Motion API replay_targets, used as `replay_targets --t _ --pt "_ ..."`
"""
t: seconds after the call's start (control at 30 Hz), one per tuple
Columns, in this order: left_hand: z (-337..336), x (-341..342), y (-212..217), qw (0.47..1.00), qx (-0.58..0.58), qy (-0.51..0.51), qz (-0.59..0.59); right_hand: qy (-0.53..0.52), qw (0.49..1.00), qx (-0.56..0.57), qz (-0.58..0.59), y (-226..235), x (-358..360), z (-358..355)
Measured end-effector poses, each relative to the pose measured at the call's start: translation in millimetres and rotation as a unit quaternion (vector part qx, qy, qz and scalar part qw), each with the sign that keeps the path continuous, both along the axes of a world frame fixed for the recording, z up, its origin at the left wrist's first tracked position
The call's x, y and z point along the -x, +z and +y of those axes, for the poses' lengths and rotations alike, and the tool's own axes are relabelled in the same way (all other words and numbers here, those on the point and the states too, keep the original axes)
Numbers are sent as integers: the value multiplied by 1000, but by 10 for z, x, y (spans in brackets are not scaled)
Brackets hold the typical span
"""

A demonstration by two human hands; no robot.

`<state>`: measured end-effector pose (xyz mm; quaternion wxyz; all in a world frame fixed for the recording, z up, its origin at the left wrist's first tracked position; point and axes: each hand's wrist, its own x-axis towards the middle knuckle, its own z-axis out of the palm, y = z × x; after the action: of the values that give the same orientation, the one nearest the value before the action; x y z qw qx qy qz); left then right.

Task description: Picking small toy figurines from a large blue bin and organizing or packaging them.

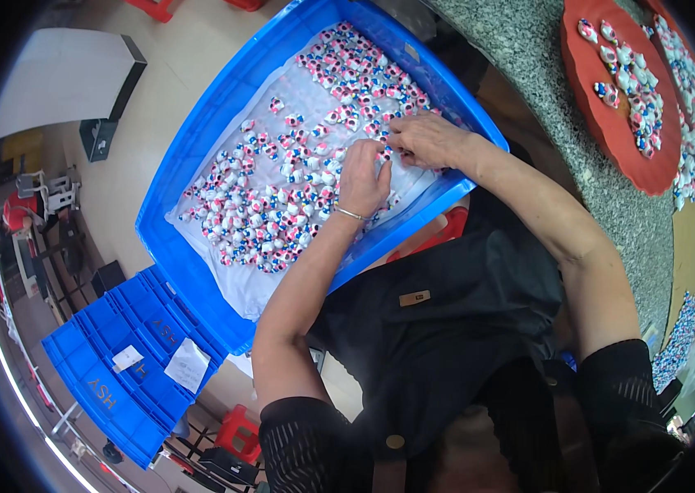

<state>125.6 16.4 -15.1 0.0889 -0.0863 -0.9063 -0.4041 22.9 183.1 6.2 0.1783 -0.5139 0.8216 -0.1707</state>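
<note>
Small white, pink and blue figurines (261,218) lie in a loose layer on a white cloth liner (240,300) inside a large blue plastic crate (170,164). Both my hands reach into the crate's right part, close together. My left hand (362,177), with a bracelet at its wrist, is curled with its fingertips down among the figurines. Just right of it, my right hand (429,140) bends its closed fingers toward the same spot. A bit of a blue-and-white piece shows between the hands. The fingers hide what either one grips.
A grey speckled counter (520,74) runs along the right. On it lies a red scalloped tray (590,99) with more figurines; others cover boards farther right. Stacked blue crates (117,361) with paper slips stand at lower left. A red stool (239,431) is below.
</note>
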Motion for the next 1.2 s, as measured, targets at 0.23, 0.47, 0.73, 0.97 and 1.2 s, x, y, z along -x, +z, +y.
replay_targets --t 0.23,0.47,0.73,0.97,1.2 --pt "-12 -26 -26 1000 0 -6 10 22 999 -29 10 -46 24 -16" --pt "15 55 -119 999 22 -33 -14 -35 999 -13 -9 40 -31 -24" --pt "-617 259 81 986 131 56 83 -58 998 37 -17 -15 -31 98" --pt "-916 540 80 952 279 90 -90 -51 998 19 -39 -6 -10 54" --pt "-866 351 241 900 -331 141 -246 -49 998 -2 -27 -83 -2 80"
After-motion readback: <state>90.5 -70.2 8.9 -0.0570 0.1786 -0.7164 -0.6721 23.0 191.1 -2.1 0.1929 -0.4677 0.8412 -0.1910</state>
